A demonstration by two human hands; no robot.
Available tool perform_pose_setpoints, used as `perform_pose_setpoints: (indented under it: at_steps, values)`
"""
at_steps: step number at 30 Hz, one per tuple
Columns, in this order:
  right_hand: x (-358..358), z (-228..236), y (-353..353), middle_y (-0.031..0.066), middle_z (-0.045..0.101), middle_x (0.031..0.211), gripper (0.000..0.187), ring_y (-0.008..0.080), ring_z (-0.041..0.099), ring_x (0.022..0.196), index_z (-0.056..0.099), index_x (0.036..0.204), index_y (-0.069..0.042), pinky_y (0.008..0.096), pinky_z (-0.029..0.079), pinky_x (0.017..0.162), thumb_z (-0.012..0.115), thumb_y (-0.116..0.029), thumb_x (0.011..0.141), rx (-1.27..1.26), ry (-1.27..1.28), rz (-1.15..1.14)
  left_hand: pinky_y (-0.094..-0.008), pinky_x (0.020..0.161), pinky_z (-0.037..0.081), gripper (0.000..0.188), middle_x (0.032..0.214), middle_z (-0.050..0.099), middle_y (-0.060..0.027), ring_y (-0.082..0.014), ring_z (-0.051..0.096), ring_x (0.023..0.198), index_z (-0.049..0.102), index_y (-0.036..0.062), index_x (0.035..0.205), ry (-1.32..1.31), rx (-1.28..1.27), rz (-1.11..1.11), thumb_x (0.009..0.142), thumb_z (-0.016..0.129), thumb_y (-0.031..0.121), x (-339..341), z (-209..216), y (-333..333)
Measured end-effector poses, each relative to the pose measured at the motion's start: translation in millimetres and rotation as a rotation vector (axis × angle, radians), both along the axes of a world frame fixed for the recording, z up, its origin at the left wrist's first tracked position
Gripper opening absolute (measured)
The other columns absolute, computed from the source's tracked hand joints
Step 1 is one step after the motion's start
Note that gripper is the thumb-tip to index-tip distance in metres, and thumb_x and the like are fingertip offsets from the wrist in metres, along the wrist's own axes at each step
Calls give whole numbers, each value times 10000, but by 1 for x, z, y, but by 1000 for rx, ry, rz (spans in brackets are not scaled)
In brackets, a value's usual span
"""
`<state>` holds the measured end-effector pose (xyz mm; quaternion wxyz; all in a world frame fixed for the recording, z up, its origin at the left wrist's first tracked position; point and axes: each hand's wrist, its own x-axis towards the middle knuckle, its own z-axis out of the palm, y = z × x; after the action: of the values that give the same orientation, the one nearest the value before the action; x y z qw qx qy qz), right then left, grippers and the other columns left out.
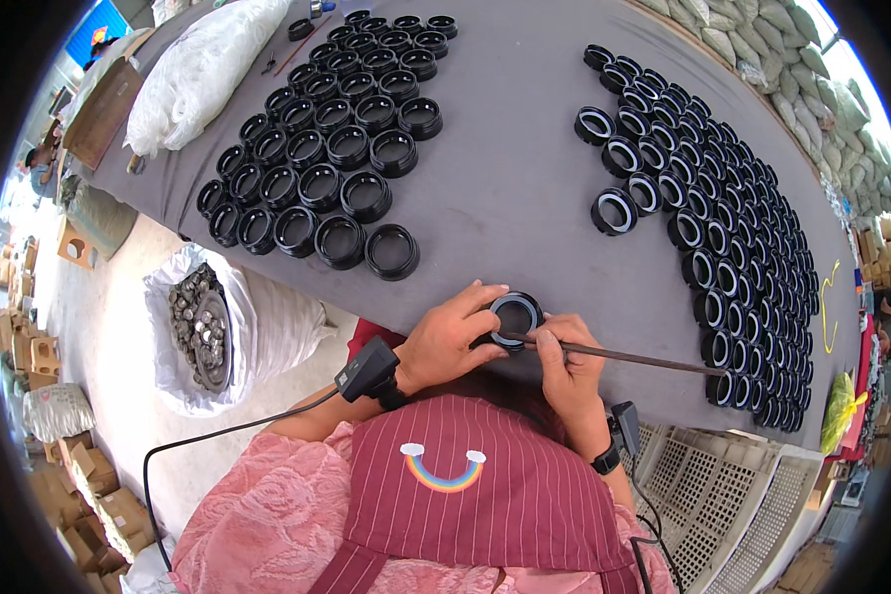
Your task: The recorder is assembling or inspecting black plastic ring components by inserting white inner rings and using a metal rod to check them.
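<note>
At the table's near edge my left hand (450,335) grips a black ring (533,309) with a pale grey inner band. My right hand (570,368) is closed around a long thin dark rod (643,358). One end of the rod meets the near rim of the ring, and the other end points right toward the rows of rings. Rows of black rings without a pale band (393,251) stand on the left of the table. On the right, many black rings with a pale inner band (615,212) are lined up close together.
A grey cloth covers the table (505,148). Left of it stands an open white sack (257,337) of dark, shiny pieces. A large white plastic bag (203,74) lies at the far left. Plastic crates (708,485) stand below the table at right. Stacked sacks (762,59) line the back.
</note>
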<state>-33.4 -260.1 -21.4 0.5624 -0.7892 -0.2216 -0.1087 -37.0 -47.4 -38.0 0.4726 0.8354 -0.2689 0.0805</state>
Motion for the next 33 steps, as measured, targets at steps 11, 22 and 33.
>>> perform_pose_setpoints:
  at_steps: [11,22,33]
  values:
    - [4,11,-6,117,650,765,64,318,616,724,625,820,-25,427,503,686,650,6,870,-124,-7,22,-453,1021,501,275,1397,542,-218,-410,581,1223,634,27,887,13,53,-16,749,834,155,2,5,1]
    - [22,27,2,114,659,777,67,324,620,735,632,819,-34,410,494,658,683,7,835,-362,-206,-167,-438,947,535,279,1353,564,-220,-410,602,1172,589,10,868,-1,-14,-39,757,808,142,6,7,-1]
    - [8,0,11,89,698,822,50,280,645,811,696,867,-27,370,527,751,650,-29,886,-34,-49,60,-463,1108,435,681,1293,593,-199,-409,594,1175,455,-12,1312,67,-109,-13,748,813,123,6,0,3]
